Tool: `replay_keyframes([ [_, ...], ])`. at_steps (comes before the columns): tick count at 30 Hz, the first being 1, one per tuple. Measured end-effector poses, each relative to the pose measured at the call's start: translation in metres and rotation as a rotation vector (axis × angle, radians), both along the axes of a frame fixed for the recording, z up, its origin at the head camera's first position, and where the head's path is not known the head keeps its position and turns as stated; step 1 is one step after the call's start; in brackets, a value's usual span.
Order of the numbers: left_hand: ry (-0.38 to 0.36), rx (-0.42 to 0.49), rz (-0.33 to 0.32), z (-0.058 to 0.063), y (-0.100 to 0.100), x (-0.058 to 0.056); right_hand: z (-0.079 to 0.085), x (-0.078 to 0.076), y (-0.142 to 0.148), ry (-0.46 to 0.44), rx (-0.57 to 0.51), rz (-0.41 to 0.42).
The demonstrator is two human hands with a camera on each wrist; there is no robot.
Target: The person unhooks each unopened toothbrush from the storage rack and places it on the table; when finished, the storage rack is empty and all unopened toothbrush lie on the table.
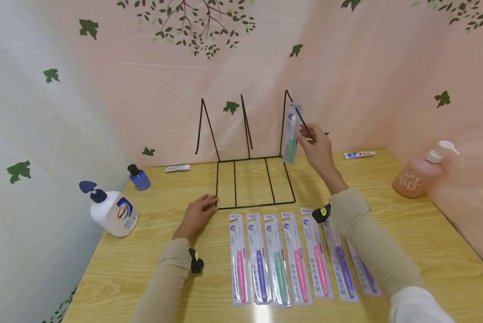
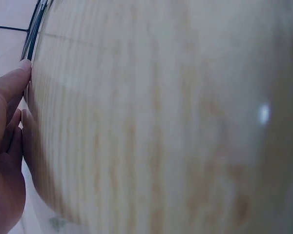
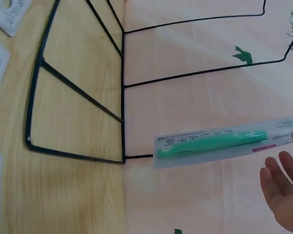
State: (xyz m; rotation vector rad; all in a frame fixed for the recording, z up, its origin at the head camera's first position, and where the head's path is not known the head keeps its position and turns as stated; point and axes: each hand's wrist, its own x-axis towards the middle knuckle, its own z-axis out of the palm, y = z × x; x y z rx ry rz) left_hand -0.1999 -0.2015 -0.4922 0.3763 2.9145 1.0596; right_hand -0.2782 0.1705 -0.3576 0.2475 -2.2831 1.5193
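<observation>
A black wire display rack (image 1: 255,205) stands at the back of the table, with three bent prongs rising from its base. My right hand (image 1: 319,146) is at the right prong and pinches the edge of a green toothbrush in clear packaging (image 1: 291,134), which is at that prong with its handle end down. In the right wrist view the thumb meets the green toothbrush package (image 3: 210,143), and the other fingers are bent beside it. My left hand (image 1: 197,214) rests on the table, fingertips touching the rack's front left corner; its fingers are fairly straight.
Several packaged toothbrushes (image 1: 279,269) lie in a row before the rack, the rightmost partly behind my right sleeve. At left stand a white pump bottle (image 1: 116,215) and a blue bottle (image 1: 140,179). Small tubes (image 1: 358,154) and a pink pump bottle (image 1: 416,177) are at right and back.
</observation>
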Motion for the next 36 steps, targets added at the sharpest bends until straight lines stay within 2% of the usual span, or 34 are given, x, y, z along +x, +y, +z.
replay_keyframes([
  [5, -0.003, -0.013, -0.001, 0.001, 0.002, 0.0, 0.002, -0.009, -0.002, 0.007, -0.072, 0.005],
  [9, -0.001, -0.024, -0.007, 0.001, 0.003, 0.0, 0.002, -0.005, 0.0, 0.026, -0.127, 0.015],
  [14, 0.004, -0.03, -0.005, 0.003, 0.003, 0.0, 0.012, 0.022, 0.002, 0.039, -0.15, 0.053],
  [19, 0.001, -0.019, 0.005, 0.004, 0.003, 0.0, 0.018, 0.049, 0.009, 0.059, -0.109, 0.089],
  [27, -0.003, -0.013, 0.007, 0.0, 0.002, 0.0, 0.003, 0.073, 0.031, 0.066, -0.012, 0.118],
  [36, -0.002, -0.018, 0.003, -0.002, 0.0, -0.001, 0.006, 0.114, 0.046, 0.047, 0.049, 0.143],
])
